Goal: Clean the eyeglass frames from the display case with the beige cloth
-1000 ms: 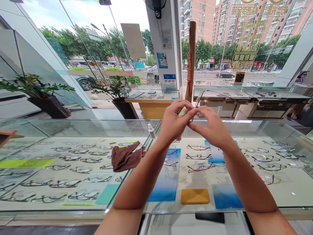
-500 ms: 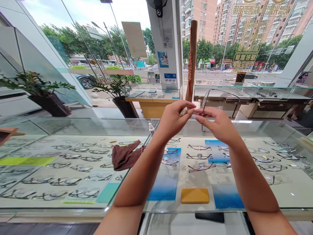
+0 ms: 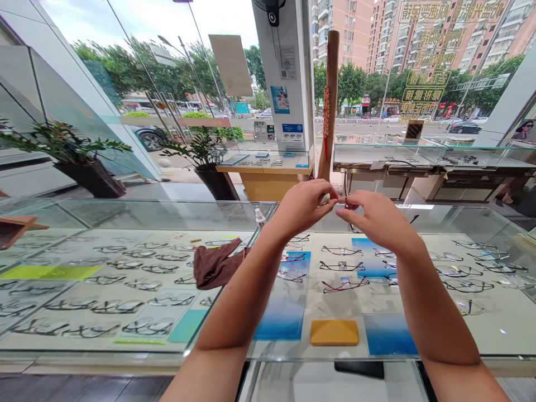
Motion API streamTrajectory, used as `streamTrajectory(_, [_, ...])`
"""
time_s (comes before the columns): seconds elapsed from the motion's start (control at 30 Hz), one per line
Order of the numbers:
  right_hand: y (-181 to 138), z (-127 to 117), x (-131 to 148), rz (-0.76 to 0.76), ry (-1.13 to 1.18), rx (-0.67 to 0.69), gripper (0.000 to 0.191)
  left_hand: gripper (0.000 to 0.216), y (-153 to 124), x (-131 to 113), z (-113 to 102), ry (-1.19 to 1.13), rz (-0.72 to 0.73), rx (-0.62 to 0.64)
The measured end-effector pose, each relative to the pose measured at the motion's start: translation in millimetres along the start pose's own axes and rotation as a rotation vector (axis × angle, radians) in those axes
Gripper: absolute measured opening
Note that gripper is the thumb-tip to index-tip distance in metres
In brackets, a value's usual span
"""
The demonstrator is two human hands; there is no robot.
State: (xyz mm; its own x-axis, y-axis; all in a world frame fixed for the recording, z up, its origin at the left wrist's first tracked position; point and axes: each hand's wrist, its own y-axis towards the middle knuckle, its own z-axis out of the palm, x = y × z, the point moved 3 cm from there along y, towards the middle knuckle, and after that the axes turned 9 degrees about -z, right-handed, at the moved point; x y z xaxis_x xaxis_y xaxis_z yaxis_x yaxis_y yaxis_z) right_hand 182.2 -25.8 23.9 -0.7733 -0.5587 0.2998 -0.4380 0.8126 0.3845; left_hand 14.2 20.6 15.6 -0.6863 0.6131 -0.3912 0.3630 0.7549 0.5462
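Both of my hands are raised over the glass counter, with their fingertips almost meeting. My right hand [image 3: 379, 220] pinches a pair of eyeglasses [image 3: 346, 204] by its dark frame. Most of the eyeglasses is hidden behind that hand, though a dark temple tip shows beyond the knuckles. My left hand [image 3: 307, 204] is closed, thumb against fingers, around a small whitish piece [image 3: 325, 198] whose kind I cannot make out. Its fingertips are at the near side of the frame; whether they touch it is unclear.
On the glass counter lie a crumpled brown cloth [image 3: 218, 263] and a white spray bottle [image 3: 260, 218]. Inside are rows of eyeglasses and a yellow case [image 3: 334, 333]. A wooden post [image 3: 330, 100] stands beyond my hands. Potted plants [image 3: 205, 151] are at the window.
The eyeglasses have turned and dropped, so the lens rim that rose above my right hand is now mostly hidden behind it. Both hands are slightly lower and still close together.
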Motion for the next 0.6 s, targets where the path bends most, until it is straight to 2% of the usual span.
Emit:
streamTrajectory(0.27, [-1.8,0.9,1.7,-0.017,-0.070,0.063,0.027,0.007,0.2,0.4,2.4,0.051,0.040,0.072])
streamTrajectory(0.6, [-2.3,2.0,4.3,-0.060,-0.095,0.076,0.025,0.004,0.6,0.5,3.0,0.135,0.062,0.069])
